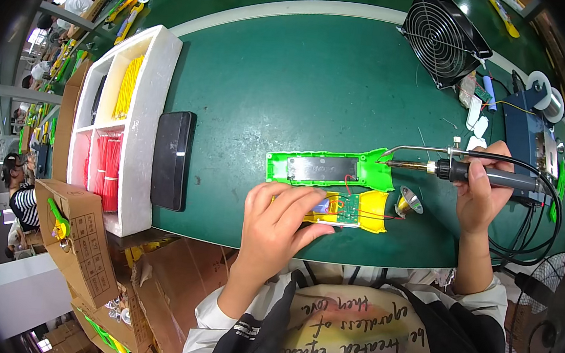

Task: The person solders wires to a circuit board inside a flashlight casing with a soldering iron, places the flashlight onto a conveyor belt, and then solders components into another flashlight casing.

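soldering bench, one moment

left hand: fingers spread flat, pressing down on the yellow housing half with its green circuit board, near the front edge of the green table
right hand: clenched around the soldering iron, tip pointing left toward the green housing half lying just behind the yellow one
nearby: black fan, solder spool, white foam tray of yellow and red wires, black phone

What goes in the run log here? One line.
left hand: pressing yellow circuit-board part | right hand: holding soldering iron | green shell: alongside
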A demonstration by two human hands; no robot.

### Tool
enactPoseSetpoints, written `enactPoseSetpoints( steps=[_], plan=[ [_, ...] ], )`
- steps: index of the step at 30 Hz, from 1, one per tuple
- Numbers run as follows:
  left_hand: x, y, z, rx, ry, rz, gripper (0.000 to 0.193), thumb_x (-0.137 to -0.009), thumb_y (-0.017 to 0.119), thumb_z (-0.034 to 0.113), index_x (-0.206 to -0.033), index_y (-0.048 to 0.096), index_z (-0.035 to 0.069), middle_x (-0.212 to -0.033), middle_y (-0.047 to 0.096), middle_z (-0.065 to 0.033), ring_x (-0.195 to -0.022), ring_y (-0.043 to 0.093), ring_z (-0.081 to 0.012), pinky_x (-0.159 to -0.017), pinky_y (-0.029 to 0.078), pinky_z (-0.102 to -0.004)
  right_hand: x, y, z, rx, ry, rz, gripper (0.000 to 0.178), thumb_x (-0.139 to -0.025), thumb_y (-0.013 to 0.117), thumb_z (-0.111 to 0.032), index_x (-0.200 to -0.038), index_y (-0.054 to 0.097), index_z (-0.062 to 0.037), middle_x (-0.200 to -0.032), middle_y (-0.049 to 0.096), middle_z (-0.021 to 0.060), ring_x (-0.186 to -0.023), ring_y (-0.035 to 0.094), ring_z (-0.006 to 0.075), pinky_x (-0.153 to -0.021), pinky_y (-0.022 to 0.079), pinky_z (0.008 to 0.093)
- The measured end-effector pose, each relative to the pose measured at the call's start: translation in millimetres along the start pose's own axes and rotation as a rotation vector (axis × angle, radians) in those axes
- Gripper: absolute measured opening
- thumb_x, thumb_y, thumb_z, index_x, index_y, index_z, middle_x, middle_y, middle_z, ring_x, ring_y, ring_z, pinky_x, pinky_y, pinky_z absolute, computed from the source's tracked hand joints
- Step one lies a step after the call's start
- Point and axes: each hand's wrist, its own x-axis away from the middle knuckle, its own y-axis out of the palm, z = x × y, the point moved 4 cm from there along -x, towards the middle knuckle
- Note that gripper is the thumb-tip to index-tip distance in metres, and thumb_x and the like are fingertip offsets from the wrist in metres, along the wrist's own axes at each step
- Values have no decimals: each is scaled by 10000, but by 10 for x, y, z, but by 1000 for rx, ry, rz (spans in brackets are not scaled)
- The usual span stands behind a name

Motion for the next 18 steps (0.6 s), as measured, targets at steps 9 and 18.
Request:
enactPoseSetpoints(
  steps=[9, 18],
  plan=[
    [86, 34, -18, 64, -8, 23, 375, -562, 680, 239, -877, 554, 81, -872, 550, -16, -810, 467, -207, -755, 340, -351, 9, -3, 11, -6, 7, 11, 170, -697, 544, -126, -697, 404, -30, -565, 427, 29, -388, 381, 49, -359, 305, 162],
    [99, 40, 3, 103, -7, 51, 322, -555, 695, 199, -831, 568, 94, -878, 542, -9, -846, 469, -219, -769, 343, -368, 9, 25, -21, -51, -11, -63, 170, -696, 533, -119, -682, 385, -37, -550, 428, 34, -386, 348, 46, -361, 282, 158]
  ],
)
